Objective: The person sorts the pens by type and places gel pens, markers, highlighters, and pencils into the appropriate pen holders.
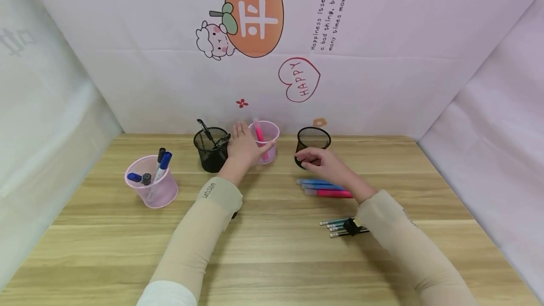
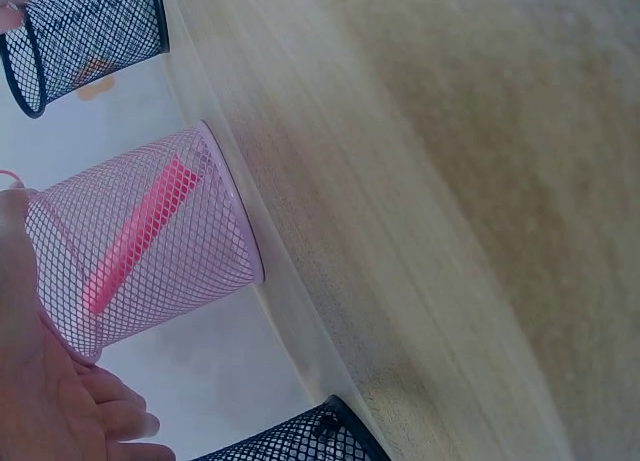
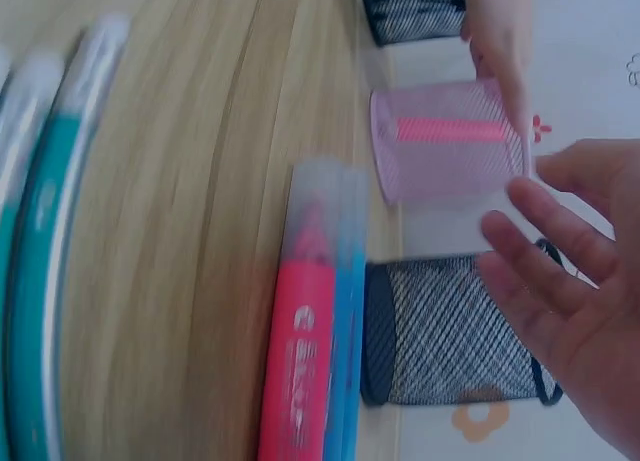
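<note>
A white backdrop (image 1: 374, 93) bears a printed orange fruit (image 1: 257, 15), a cartoon sheep (image 1: 216, 41) and a "HAPPY" heart (image 1: 299, 80).

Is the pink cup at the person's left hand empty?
No, a pink highlighter leans inside that pink cup.

Highlighters (image 1: 323, 187) lie before the right black cup (image 1: 313, 139) (gap at its left).

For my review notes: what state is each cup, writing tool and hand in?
Leftmost pink cup: upright
Markers: capped, leaning in it
Left black cup: upright
Black pens: leaning in it
Middle pink cup: upright
Pink highlighter: leaning inside it
Right black cup: upright, no pens showing
Loose highlighters: lying side by side
Pencils: lying close together
Left hand: at middle pink cup's rim
Right hand: holding nothing
</note>
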`<state>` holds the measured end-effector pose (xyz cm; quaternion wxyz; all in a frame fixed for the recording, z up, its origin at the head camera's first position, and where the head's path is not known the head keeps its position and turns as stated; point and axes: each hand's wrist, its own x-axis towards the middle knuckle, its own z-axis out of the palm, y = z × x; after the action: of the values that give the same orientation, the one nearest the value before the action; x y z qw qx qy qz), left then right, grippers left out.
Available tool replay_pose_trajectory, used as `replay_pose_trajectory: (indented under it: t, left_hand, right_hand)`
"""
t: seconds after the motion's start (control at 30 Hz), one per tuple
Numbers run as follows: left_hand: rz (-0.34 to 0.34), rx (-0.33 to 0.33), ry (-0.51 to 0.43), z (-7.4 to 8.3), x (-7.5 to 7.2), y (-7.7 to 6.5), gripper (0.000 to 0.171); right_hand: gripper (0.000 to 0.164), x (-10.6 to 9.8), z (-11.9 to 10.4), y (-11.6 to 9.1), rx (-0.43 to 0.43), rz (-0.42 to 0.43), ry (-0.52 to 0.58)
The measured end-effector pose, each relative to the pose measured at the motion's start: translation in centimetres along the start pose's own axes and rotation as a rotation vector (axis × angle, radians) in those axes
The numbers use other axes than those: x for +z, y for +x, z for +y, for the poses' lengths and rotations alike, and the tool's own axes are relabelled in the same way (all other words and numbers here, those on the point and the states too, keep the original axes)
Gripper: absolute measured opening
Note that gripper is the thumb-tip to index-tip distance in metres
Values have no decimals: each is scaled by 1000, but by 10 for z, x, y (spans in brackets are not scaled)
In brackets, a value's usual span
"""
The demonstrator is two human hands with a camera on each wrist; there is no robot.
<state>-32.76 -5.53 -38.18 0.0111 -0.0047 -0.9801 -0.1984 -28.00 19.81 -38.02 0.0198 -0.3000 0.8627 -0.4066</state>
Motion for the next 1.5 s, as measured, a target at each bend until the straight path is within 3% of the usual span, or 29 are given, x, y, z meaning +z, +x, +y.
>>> replay_pose_trajectory:
  t: [0.63, 0.97, 1.5]
  left_hand:
    - [-6, -9, -11, -1, 1, -1, 119]
    - [4, -8, 16, 0, 1, 0, 120]
    - [1, -2, -11, 0, 0, 0, 118]
  right_hand:
    - [33, -19, 22, -14, -10, -222, -212]
    - [35, -24, 31, -21, 9, -278, -328]
    - [45, -23, 30, -21, 69, -343, -324]
